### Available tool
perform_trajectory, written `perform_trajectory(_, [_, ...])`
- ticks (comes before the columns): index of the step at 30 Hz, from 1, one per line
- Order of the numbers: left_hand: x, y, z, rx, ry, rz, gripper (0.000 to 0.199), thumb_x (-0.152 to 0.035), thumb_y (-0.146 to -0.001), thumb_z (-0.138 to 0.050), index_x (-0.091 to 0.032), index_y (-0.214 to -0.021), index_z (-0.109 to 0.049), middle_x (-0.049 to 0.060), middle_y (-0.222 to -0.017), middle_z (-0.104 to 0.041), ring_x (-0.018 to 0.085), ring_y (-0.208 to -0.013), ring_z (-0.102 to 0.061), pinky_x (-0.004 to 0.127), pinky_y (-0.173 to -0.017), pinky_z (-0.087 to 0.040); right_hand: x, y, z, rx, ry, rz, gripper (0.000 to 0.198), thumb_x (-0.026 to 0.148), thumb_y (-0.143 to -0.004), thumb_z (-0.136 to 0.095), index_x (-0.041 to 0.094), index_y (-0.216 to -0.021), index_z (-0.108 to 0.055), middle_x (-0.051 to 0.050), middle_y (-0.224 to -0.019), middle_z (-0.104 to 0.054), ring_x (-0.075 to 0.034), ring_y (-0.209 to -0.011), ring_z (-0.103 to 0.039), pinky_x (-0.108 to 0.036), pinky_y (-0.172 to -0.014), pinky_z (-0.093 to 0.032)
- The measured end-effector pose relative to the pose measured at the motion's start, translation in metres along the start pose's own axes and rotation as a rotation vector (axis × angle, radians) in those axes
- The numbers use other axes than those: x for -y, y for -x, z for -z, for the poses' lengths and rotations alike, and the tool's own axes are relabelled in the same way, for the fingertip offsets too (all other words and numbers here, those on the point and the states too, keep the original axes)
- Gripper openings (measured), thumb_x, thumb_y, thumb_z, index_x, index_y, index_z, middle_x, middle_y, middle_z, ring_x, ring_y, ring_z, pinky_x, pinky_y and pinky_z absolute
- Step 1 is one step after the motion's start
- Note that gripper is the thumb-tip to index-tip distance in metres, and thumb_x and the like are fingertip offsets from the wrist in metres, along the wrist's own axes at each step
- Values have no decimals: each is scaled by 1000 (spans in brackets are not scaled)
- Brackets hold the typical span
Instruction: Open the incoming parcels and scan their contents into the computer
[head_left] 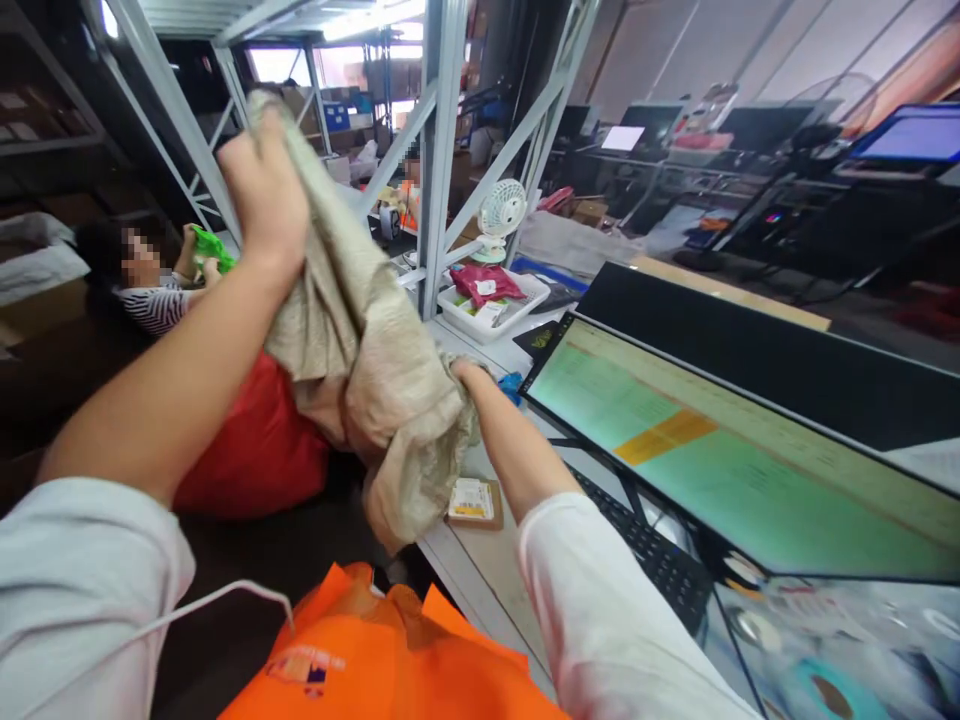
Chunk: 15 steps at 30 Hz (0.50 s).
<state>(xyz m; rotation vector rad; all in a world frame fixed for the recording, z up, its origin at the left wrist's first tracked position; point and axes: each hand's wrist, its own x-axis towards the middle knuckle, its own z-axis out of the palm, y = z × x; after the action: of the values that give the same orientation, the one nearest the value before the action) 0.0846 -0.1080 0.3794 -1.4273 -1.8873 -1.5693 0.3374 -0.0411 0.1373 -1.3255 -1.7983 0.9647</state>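
A large beige woven sack hangs crumpled between my two hands. My left hand, raised high on the left, is closed round its upper edge. Lower down, beside the desk, my right hand grips the sack's other side; its fingers are mostly hidden by the folds. Under the sack's lower right part, a small brown package with a white and yellow label lies on the desk. Behind the sack, to the left, is a big red bag.
A monitor and black keyboard stand on the desk at right. Beyond them are a white basket with packets and a small fan. A metal rack post rises ahead. At left, another person holds a green item.
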Motion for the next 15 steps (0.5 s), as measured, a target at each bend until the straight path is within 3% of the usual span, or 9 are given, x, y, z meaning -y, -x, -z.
perform_trajectory(2, [-37,-10,-21,42,3,-33,60,-47,-100,-10,-11,-77,-52,-9,-87,-71,13,-110,-69,26,-84,-49,18,-19,23,-52,82,-62,31,41,-98,-66,13,-110,-69,-11,-115,-68,-24,-106,-66,-42,-95,-55])
perform_trajectory(4, [-65,-18,-43,143,-5,-69,60,-50,-92,2,-15,-67,-39,-12,-93,-71,8,-110,-67,25,-85,-45,47,-39,49,-155,139,-26,34,44,-96,-66,11,-105,-70,-16,-117,-69,-29,-117,-63,-45,-106,-48])
perform_trajectory(7, [-92,-27,-77,233,8,-73,48,-38,-73,22,-20,-64,-21,-8,-106,-69,7,-113,-62,30,-86,-41,99,-60,74,-239,141,310,51,54,-93,-66,14,-125,-63,-15,-131,-65,-30,-130,-56,-46,-114,-41])
perform_trajectory(9, [-101,-30,-97,300,67,-127,52,-30,-66,26,-18,-64,-24,-6,-108,-67,9,-114,-60,32,-85,-41,128,-66,74,-166,127,535,66,57,-88,-70,17,-138,-55,-10,-138,-61,-29,-133,-54,-49,-117,-39])
perform_trajectory(10, [-100,-30,-103,355,120,-176,57,-31,-72,23,-16,-65,-31,-6,-109,-68,10,-116,-60,30,-86,-42,138,-67,71,-118,126,585,69,58,-86,-72,16,-138,-54,-9,-138,-60,-30,-134,-53,-51,-118,-37])
perform_trajectory(11, [-95,-29,-108,418,184,-227,60,-36,-84,14,-14,-68,-40,-5,-111,-71,12,-117,-62,27,-89,-44,144,-67,66,-91,124,602,67,58,-84,-73,15,-134,-57,-8,-135,-62,-31,-133,-54,-53,-118,-37])
perform_trajectory(13, [-69,-20,-108,528,351,-342,48,-47,-102,-26,-16,-81,-55,-2,-113,-74,17,-119,-66,29,-98,-51,146,-69,60,-90,83,581,55,59,-85,-70,14,-116,-65,-9,-123,-68,-33,-127,-58,-56,-116,-39])
perform_trajectory(15, [-23,-1,-100,561,517,-390,31,-51,-96,-61,-20,-99,-60,5,-117,-72,23,-118,-67,39,-104,-56,141,-72,59,-115,-25,540,49,62,-87,-65,15,-102,-67,-9,-111,-71,-33,-120,-62,-57,-110,-46])
